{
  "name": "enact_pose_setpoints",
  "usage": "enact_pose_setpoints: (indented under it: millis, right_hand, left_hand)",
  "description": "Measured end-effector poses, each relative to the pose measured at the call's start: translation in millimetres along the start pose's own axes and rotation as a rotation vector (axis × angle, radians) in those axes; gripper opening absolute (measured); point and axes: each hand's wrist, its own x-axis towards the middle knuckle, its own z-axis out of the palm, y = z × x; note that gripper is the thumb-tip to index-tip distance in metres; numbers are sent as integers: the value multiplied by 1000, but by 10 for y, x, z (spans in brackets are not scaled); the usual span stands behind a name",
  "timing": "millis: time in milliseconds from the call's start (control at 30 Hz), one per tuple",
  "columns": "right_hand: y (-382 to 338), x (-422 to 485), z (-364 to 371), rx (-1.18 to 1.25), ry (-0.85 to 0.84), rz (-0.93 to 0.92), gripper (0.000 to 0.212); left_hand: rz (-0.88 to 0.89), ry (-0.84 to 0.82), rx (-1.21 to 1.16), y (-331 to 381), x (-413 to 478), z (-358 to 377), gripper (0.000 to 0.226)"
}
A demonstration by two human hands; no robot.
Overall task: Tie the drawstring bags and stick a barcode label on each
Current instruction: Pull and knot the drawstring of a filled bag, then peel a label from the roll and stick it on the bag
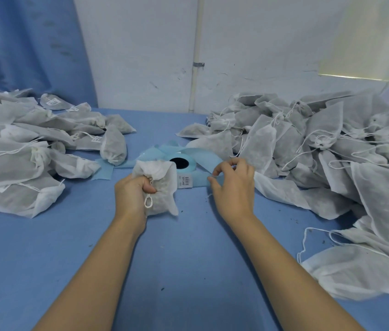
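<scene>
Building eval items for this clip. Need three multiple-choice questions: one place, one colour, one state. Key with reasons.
1. The labelled bags lie where? A on the person's right; B on the person's left; C under the roll.
2. The liner of the label roll is? A yellow; B red; C light blue.
3. The left hand? A lies open, flat; B hangs empty; C grips a bag near its neck.
Key: B, barcode stickers show on the left pile; C, a pale blue strip trails from the roll; C, fingers curl round the gathered top.
</scene>
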Motion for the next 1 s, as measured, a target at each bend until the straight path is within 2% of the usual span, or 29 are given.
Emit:
enact_pose_setpoints:
  millis: [67,167,333,433,500,600,833,1000]
  right_hand:
    - [33,-3,-15,0,18,50,8]
    - [42,-9,-14,6,50,97,8]
    - [36,4,12,-15,38,137,10]
    - [23,7,32,92,14,164,20]
    - [-2,4,33,319,-7,216,31]
    - [-66,-14,38,575,-74,246,24]
    - [-129,-32,130,551,-236,224,15]
    - [-121,-33,133,526,-239,183,15]
  left_hand:
    - [96,-101,89,-24,-18,12,37]
    - [176,-283,193,-69,-51,44,64]
    - [172,-244,343,-71,-39,62,75]
    - [182,-247,419,-45,-91,87,77]
    - [195,-254,438,-30,-128,105,75]
    - [203,-250,454,-12,-152,111,73]
    - [210,-253,484,-5,-144,116,73]
    - [196,-276,477,-16,-120,99,73]
